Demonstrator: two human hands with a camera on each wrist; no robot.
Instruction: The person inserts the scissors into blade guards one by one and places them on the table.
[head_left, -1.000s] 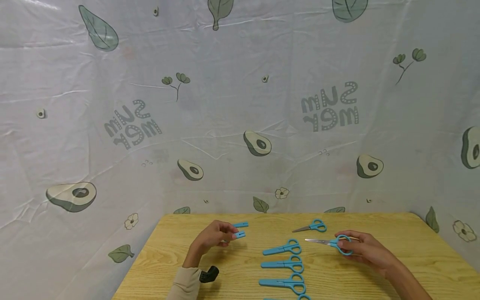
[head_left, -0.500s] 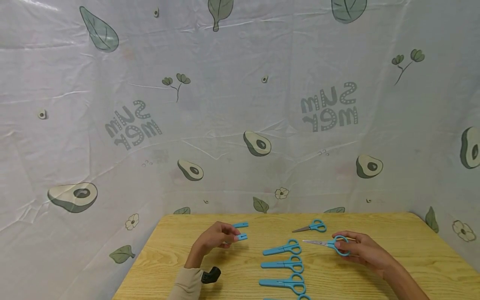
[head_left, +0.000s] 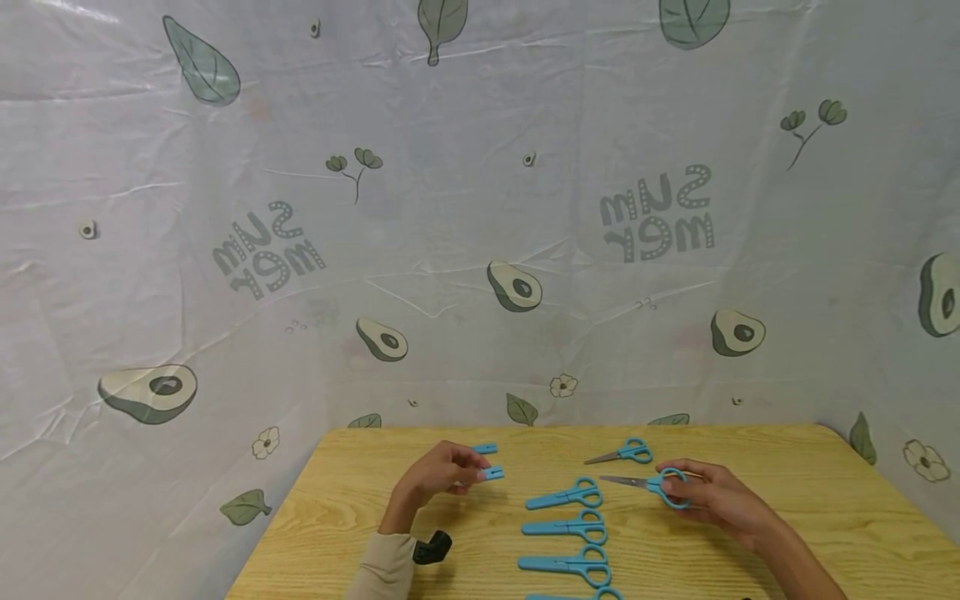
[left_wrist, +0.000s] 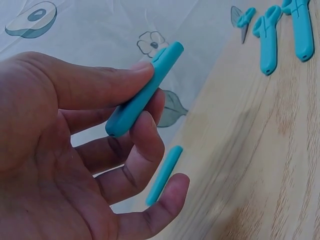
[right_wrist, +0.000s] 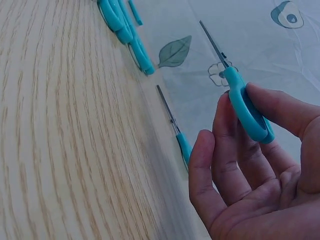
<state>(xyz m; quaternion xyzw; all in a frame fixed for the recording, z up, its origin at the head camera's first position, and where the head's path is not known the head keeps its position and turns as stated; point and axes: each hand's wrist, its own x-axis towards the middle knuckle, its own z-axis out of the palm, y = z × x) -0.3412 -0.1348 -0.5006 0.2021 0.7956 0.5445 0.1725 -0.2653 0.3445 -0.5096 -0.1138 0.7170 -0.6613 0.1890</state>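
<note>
My left hand pinches a blue scissors sheath between thumb and fingers, its slotted end turned to the right. A second sheath lies on the table just behind that hand. In my right hand is a pair of blue-handled scissors, gripped by the handle loops, with the bare blades closed and aimed left at the sheath. A gap separates the blade tips from the sheath. Another unsheathed pair of scissors lies on the table behind the right hand.
Several sheathed scissors lie in a column down the middle of the wooden table, blades left and handles right. A patterned curtain hangs behind the table. A black strap piece sits at the left wrist.
The left hand has shifted slightly right with its sheath. The right hand has moved left with the scissors, so the gap between blades and sheath has narrowed.
</note>
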